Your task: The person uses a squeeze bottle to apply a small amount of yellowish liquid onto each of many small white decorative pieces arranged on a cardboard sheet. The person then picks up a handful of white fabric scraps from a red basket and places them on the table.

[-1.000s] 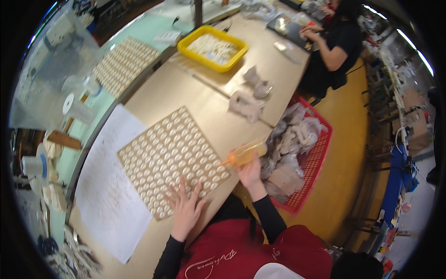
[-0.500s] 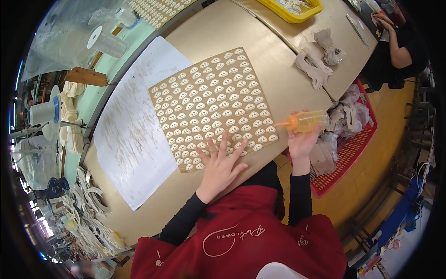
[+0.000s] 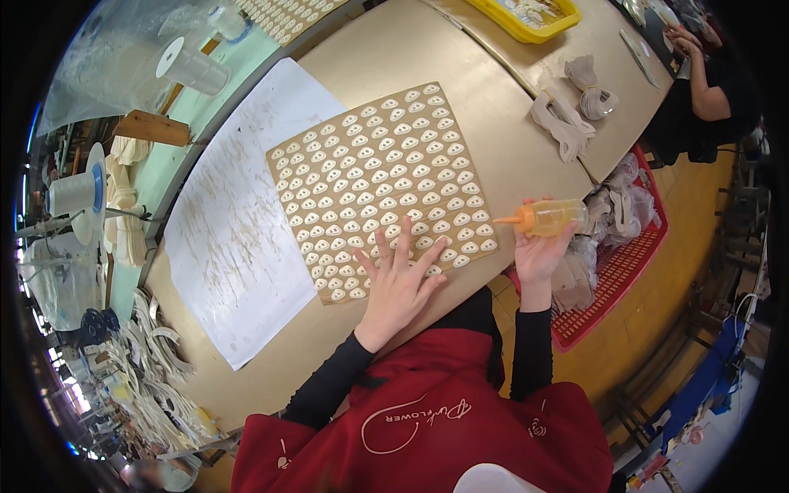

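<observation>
A brown square board (image 3: 275, 154) lies on the table, covered in rows of small white rounded pieces, each with dark marks at its middle. My left hand (image 3: 397, 283) rests over its near edge with the fingers spread, lying on some of the pieces. Beyond the board's right edge, my right hand (image 3: 542, 253) grips a clear squeeze bottle (image 3: 560, 215) with an orange cap and nozzle. Yellowish liquid fills part of the bottle, which is held sideways, its nozzle pointing left at the board. Under the board's left side is a large white sheet (image 3: 238, 222) streaked with brown.
Bundles of beige strips (image 3: 563, 123) lie at the table's far right, near a yellow tray (image 3: 538, 31). A red basket (image 3: 620, 287) of bagged pieces stands on the floor at right. Thread spools (image 3: 193, 67) line the left. Another person's arm (image 3: 707, 90) shows at far right.
The view has shifted slightly. My left hand has slid a little farther up over the board; the bottle stays in my right hand, still pointing left.
</observation>
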Motion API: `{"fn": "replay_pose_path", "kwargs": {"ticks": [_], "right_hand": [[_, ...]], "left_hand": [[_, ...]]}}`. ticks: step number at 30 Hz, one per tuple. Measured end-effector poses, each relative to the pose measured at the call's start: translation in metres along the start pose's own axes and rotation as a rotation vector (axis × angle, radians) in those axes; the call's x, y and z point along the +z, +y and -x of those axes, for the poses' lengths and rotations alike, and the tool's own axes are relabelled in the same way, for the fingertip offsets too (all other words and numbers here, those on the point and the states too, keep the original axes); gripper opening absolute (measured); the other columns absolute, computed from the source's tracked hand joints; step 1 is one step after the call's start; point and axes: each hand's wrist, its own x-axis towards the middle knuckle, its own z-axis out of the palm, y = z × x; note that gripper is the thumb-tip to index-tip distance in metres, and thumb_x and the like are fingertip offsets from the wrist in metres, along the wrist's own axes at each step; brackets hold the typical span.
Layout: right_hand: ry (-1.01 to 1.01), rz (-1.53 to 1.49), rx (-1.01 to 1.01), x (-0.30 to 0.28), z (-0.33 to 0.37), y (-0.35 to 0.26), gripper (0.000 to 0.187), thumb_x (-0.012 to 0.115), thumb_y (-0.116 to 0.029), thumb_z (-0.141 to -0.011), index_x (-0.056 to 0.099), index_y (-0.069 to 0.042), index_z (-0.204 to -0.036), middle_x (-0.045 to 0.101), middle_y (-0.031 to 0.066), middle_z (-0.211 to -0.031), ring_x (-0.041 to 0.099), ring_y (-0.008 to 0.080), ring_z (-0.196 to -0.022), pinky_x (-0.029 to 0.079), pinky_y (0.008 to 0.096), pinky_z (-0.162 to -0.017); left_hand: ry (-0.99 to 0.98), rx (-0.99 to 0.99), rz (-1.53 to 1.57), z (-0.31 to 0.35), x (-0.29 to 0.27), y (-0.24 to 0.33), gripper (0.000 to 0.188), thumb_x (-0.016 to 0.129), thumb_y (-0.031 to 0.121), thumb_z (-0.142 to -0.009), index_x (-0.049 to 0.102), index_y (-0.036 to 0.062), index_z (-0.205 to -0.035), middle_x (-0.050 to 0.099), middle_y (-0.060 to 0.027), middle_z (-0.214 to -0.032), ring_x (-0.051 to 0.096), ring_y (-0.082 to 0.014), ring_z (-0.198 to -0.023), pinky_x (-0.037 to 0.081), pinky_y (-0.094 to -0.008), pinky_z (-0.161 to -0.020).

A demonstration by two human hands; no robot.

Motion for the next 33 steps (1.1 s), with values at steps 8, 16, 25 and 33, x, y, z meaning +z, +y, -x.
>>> {"fn": "replay_pose_path", "kwargs": {"ticks": [8,16,25,33], "right_hand": [[0.004,-0.020,0.010,0.003,0.001,0.000,0.065,0.046,-0.062,-0.096,0.045,-0.009,-0.134,0.059,0.0164,-0.121,0.059,0.0193,-0.096,0.045,0.0243,-0.060],[-0.006,-0.024,0.011,0.005,0.000,-0.001,0.065,0.047,-0.062,-0.096,0.047,-0.009,-0.132,0.061,0.0155,-0.120,0.060,0.0191,-0.096,0.045,0.0258,-0.060],[0.042,0.003,0.009,0.006,0.001,-0.001,0.065,0.045,-0.063,-0.096,0.047,-0.009,-0.132,0.061,0.0156,-0.120,0.060,0.0186,-0.095,0.044,0.0255,-0.060],[0.029,-0.004,0.007,0.006,0.001,0.000,0.066,0.045,-0.064,-0.096,0.047,-0.009,-0.133,0.061,0.0159,-0.120,0.060,0.0185,-0.095,0.044,0.0253,-0.059]], "left_hand": [[-0.083,-0.124,0.186,-0.004,-0.008,0.010,0.043,0.048,0.043,-0.100,0.053,0.0304,-0.141,0.003,-0.0171,-0.164,-0.014,-0.0516,-0.145,-0.013,-0.0739,-0.106],[-0.124,-0.178,0.249,-0.005,-0.014,0.012,0.042,0.044,0.044,-0.101,0.055,0.0290,-0.139,0.002,-0.0169,-0.164,-0.010,-0.0556,-0.144,-0.011,-0.0745,-0.106],[-0.145,-0.179,0.205,0.002,-0.021,0.004,0.043,0.046,0.044,-0.100,0.055,0.0297,-0.140,0.002,-0.0165,-0.164,-0.012,-0.0559,-0.144,-0.011,-0.0744,-0.106],[-0.140,-0.147,0.185,0.001,-0.021,0.005,0.043,0.048,0.044,-0.100,0.055,0.0296,-0.140,0.004,-0.0160,-0.164,-0.011,-0.0555,-0.144,-0.009,-0.0743,-0.107]]}}
